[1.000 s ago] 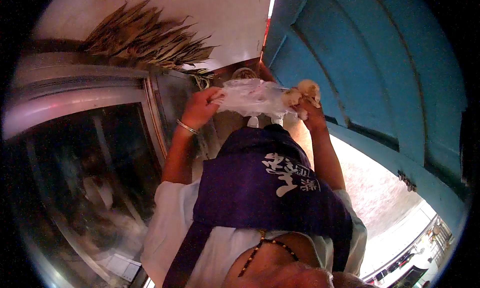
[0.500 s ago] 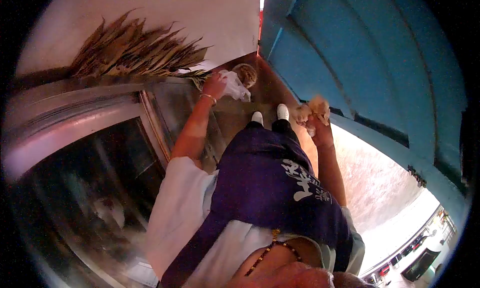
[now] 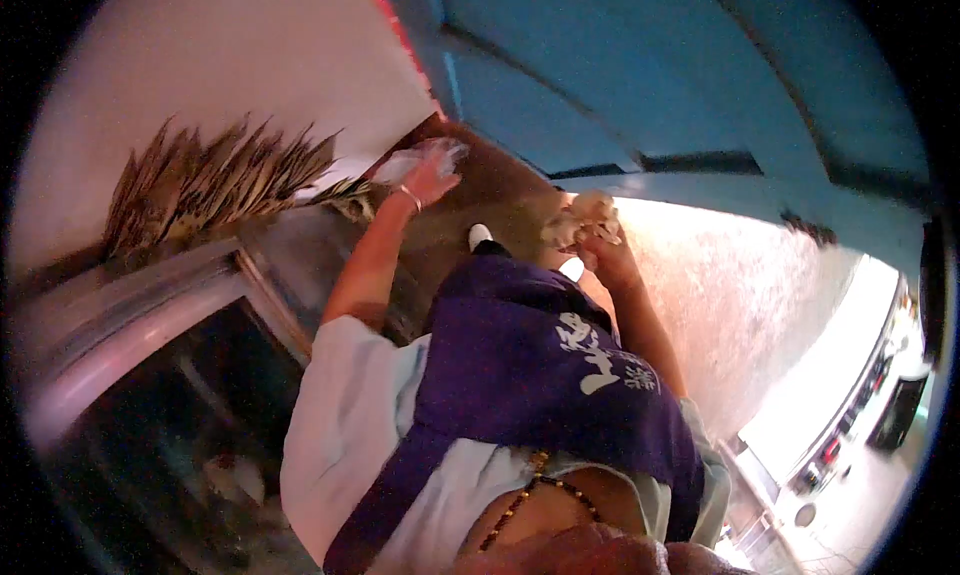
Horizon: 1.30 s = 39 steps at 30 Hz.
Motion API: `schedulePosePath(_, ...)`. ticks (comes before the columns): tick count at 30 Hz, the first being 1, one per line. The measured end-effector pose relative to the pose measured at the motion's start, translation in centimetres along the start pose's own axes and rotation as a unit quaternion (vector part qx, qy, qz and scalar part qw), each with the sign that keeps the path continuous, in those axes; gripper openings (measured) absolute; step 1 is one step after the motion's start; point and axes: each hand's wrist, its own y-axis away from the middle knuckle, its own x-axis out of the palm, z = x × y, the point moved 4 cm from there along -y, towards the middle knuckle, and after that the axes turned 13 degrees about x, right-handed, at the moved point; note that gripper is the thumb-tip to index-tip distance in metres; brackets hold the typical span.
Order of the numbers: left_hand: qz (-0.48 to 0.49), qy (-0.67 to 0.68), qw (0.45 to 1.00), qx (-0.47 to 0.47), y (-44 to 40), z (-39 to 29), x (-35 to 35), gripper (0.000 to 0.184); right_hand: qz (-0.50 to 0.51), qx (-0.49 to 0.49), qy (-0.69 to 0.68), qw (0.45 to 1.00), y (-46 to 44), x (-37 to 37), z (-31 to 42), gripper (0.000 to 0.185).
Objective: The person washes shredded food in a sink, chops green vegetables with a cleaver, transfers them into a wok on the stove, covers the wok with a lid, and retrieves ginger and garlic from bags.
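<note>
My left hand (image 3: 430, 182), wearing a bracelet, reaches forward by the dried leaves and is closed on a thin, see-through plastic bag (image 3: 400, 163). The bag spreads to both sides of the fingers; its contents are hidden by blur. On the other side of my body, my right hand (image 3: 606, 257) is wrapped round a crumpled, pale beige bundle (image 3: 586, 220). Whether that bundle is paper, cloth or something wrapped cannot be made out.
A row of long dried leaves (image 3: 225, 180) lies along the ledge at left, above a framed dark glass panel (image 3: 190, 405). Blue panelling (image 3: 640, 65) rises ahead on the right. Brown floor (image 3: 500, 200) runs ahead of my white shoes (image 3: 480, 236). A bright doorway (image 3: 820, 375) opens at right.
My view has turned to the right and I have stepped. The plastic bag has shifted in my left hand. The round brownish thing beside it is no longer visible. My right hand still holds the bundle.
</note>
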Motion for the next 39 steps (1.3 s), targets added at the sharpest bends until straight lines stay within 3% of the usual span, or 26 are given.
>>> schedulePosePath(1,-0.005,0.199,0.979,0.035,-0.7,-2.9,1.0,0.066,0.018,-0.016,-0.009,1.000,0.6,-0.5,0.2,0.055)
schedulePosePath(2,0.003,0.394,0.918,0.053,-1.2,-7.4,0.6,0.063,0.037,-0.032,-0.018,0.999,1.4,-1.1,0.4,0.056)
schedulePosePath(3,0.016,0.665,0.746,-0.024,-0.9,-15.9,-1.7,0.060,0.008,-0.014,0.018,1.000,2.3,-1.7,0.7,0.058)
schedulePosePath(5,0.104,0.760,0.638,-0.070,-2.7,-23.3,0.4,0.062,0.025,-0.027,0.015,0.999,5.3,-1.8,2.4,0.060)
schedulePosePath(8,0.210,0.859,0.463,-0.058,-5.2,-33.1,4.2,0.073,0.005,-0.058,0.045,0.997,9.2,-4.6,3.3,0.062)
schedulePosePath(11,0.206,0.862,0.457,-0.068,-7.1,-40.6,4.9,0.070,-0.034,-0.104,0.039,0.993,13.5,-8.0,4.4,0.059)
schedulePosePath(14,0.300,0.892,0.336,-0.033,-9.5,-44.8,8.7,0.070,-0.082,-0.205,0.070,0.973,17.0,-12.6,4.1,0.053)
schedulePosePath(15,0.249,0.865,0.433,-0.048,-10.3,-46.8,9.0,0.067,-0.098,-0.223,0.089,0.966,18.3,-13.9,4.5,0.047)
schedulePosePath(16,0.252,0.860,0.441,-0.046,-11.5,-48.1,10.4,0.065,-0.148,-0.268,0.156,0.939,19.3,-15.8,4.7,0.044)
schedulePosePath(18,0.268,0.870,0.408,-0.070,-12.8,-51.5,12.1,0.064,-0.213,-0.251,0.087,0.940,21.6,-18.3,5.3,0.048)
schedulePosePath(19,0.275,0.854,0.437,-0.061,-13.5,-52.8,13.5,0.064,-0.241,-0.286,0.104,0.921,22.5,-20.2,5.2,0.052)
schedulePosePath(21,0.291,0.842,0.447,-0.084,-15.2,-55.8,15.3,0.064,-0.297,-0.348,0.138,0.878,24.3,-23.6,5.3,0.058)
schedulePosePath(25,0.320,0.809,0.480,-0.114,-17.2,-60.5,16.3,0.064,-0.476,-0.431,0.334,0.690,28.8,-26.5,6.7,0.059)
schedulePosePath(28,0.355,0.789,0.491,-0.104,-20.1,-63.5,19.0,0.064,-0.515,-0.479,0.342,0.624,31.5,-30.3,8.4,0.053)
schedulePosePath(31,0.392,0.771,0.494,-0.090,-22.0,-65.6,18.5,0.061,-0.524,-0.509,0.337,0.594,31.4,-32.5,9.2,0.052)
schedulePosePath(34,0.399,0.770,0.485,-0.112,-25.6,-67.6,19.5,0.058,-0.525,-0.487,0.254,0.651,31.3,-35.9,11.0,0.046)
schedulePosePath(39,0.406,0.760,0.494,-0.118,-33.5,-72.5,18.4,0.058,-0.541,-0.509,0.261,0.617,31.3,-41.5,17.5,0.024)
